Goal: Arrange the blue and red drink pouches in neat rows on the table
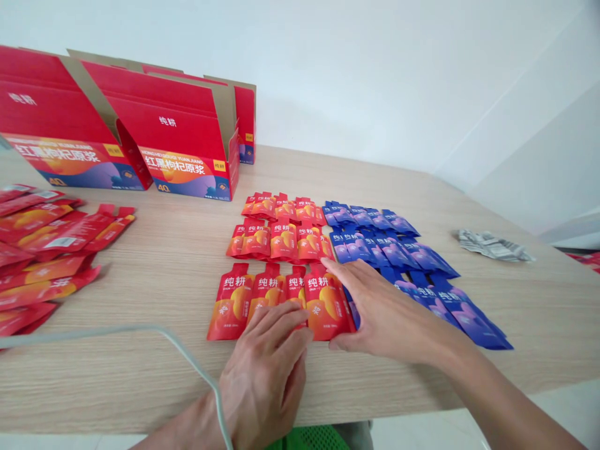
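Red-orange pouches (281,240) lie in three overlapping rows on the wooden table (178,262), with rows of blue pouches (398,256) to their right. My left hand (267,375) rests flat with its fingertips on the lower edge of the nearest red row (276,300). My right hand (379,312) lies flat against the right end of that same row, its thumb under the last red pouch, its palm covering the first blue pouches of the front row. Neither hand grips anything.
Open red cartons (182,150) stand at the back left. A loose heap of red pouches (42,250) lies at the left edge. A crumpled silver wrapper (492,245) sits far right. A pale cable (140,331) runs across the front of the table to my left wrist.
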### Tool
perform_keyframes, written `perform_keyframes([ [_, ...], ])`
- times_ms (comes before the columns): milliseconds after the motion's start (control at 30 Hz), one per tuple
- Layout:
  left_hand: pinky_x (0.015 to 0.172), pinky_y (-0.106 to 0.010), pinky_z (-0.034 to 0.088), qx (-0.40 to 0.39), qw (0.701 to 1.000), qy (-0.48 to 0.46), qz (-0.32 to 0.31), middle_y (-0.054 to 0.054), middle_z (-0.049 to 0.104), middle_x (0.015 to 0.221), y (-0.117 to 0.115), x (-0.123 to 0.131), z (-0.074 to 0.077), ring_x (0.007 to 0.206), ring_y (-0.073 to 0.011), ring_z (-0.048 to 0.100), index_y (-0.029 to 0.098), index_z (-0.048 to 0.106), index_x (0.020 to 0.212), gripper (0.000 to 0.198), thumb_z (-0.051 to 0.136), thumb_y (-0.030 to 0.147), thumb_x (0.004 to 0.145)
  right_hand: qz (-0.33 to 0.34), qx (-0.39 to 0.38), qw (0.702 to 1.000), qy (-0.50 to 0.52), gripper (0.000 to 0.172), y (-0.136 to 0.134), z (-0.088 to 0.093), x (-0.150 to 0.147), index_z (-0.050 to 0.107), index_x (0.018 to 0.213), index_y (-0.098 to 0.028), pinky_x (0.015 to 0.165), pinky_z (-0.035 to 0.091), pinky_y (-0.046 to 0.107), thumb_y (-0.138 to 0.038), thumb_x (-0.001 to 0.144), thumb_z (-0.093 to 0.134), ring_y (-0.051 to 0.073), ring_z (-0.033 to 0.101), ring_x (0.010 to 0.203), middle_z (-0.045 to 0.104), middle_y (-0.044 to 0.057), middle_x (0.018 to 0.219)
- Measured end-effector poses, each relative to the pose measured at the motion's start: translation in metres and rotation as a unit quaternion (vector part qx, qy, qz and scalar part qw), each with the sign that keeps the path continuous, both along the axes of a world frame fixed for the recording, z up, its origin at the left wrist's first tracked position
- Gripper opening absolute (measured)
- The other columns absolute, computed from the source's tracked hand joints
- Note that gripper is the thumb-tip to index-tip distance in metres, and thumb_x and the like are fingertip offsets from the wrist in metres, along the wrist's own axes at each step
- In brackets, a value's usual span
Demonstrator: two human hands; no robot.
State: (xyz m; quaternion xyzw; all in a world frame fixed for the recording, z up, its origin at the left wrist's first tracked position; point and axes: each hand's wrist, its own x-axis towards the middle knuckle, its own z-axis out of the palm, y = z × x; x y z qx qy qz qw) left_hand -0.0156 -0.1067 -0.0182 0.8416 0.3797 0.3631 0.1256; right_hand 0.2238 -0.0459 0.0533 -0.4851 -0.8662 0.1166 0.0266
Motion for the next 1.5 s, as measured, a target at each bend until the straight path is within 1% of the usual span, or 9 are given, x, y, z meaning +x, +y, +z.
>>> perform_keyframes([
  [200,0.113,-0.055,0.059,0.009,1.000,0.011,-0.002,-0.015,0.079,0.132,-0.003,0.000,-0.002,0.131,-0.0328,0.073,0.020,0.073,0.113,0.028,0.055,0.008,0.095,0.005,0.026,0.999,0.036,0.106,0.005,-0.002,0.002,0.038,0.170,-0.019,0.122,0.047,0.057,-0.034,0.077,0.087,0.038,0.059,0.146,0.057,0.020,0.161],
  [567,0.106,-0.053,0.065,0.062,0.998,-0.002,0.010,-0.009,0.082,0.126,-0.003,0.001,-0.001,0.124,-0.0300,0.076,0.020,0.070,0.108,0.025,0.053,0.007,0.097,-0.002,-0.003,1.000,0.027,0.112,0.014,-0.009,0.005,0.042,0.168,-0.016,0.125,0.046,0.060,-0.040,0.073,0.095,0.040,0.056,0.149,0.055,0.022,0.162],
  [800,0.108,-0.042,0.062,0.073,0.997,-0.007,0.029,-0.011,0.080,0.130,-0.007,-0.018,0.008,0.127,-0.0260,0.073,0.020,0.072,0.110,0.025,0.056,0.006,0.098,-0.015,-0.054,0.998,0.002,0.111,0.012,-0.020,0.012,0.038,0.172,-0.017,0.132,0.035,0.067,-0.043,0.078,0.091,0.042,0.041,0.161,0.041,0.021,0.174],
  [900,0.107,-0.039,0.060,0.105,0.991,0.005,0.080,-0.011,0.080,0.127,0.005,-0.050,0.012,0.124,-0.0240,0.074,0.019,0.072,0.114,0.024,0.057,0.008,0.099,-0.016,-0.027,0.999,0.015,0.109,0.011,-0.033,0.021,0.034,0.174,-0.020,0.132,0.036,0.068,-0.053,0.083,0.085,0.044,0.038,0.163,0.036,0.020,0.177],
  [1033,0.104,-0.044,0.060,0.119,0.964,0.067,0.227,-0.013,0.081,0.121,0.046,-0.132,0.022,0.116,-0.0288,0.077,0.019,0.074,0.113,0.022,0.057,0.019,0.100,-0.003,0.046,0.998,0.041,0.101,0.011,-0.047,0.034,0.030,0.176,-0.025,0.130,0.040,0.067,-0.061,0.092,0.073,0.043,0.037,0.163,0.032,0.016,0.180],
  [1133,0.107,-0.055,0.056,0.005,0.895,0.150,0.419,-0.021,0.077,0.129,0.087,-0.206,0.034,0.121,-0.0391,0.074,0.014,0.071,0.125,0.035,0.057,0.028,0.096,-0.004,0.087,0.995,0.050,0.096,0.008,-0.053,0.037,0.027,0.176,-0.025,0.128,0.044,0.066,-0.062,0.097,0.066,0.041,0.041,0.162,0.033,0.016,0.180],
  [1200,0.102,-0.056,0.056,-0.090,0.834,0.214,0.500,-0.023,0.077,0.122,0.112,-0.249,0.042,0.119,-0.0428,0.073,0.010,0.067,0.129,0.044,0.057,0.040,0.099,-0.006,0.100,0.994,0.049,0.094,0.006,-0.057,0.036,0.025,0.176,-0.025,0.126,0.046,0.066,-0.063,0.100,0.063,0.041,0.043,0.161,0.034,0.017,0.179],
  [1333,0.097,-0.053,0.056,-0.158,0.788,0.225,0.551,-0.016,0.077,0.093,0.142,-0.304,0.046,0.111,-0.0416,0.075,0.016,0.068,0.093,0.035,0.069,0.051,0.090,-0.006,0.113,0.993,0.046,0.091,0.002,-0.062,0.033,0.021,0.177,-0.025,0.124,0.048,0.064,-0.063,0.103,0.059,0.040,0.043,0.161,0.032,0.017,0.180],
  [1500,0.105,-0.051,0.052,-0.170,0.793,0.220,0.542,-0.011,0.073,0.082,0.154,-0.317,0.043,0.117,-0.0385,0.072,0.017,0.060,0.071,0.032,0.073,0.044,0.082,-0.013,0.133,0.989,0.057,0.086,0.001,-0.059,0.029,0.021,0.176,-0.026,0.125,0.049,0.059,-0.060,0.105,0.056,0.037,0.046,0.160,0.035,0.015,0.179],
])
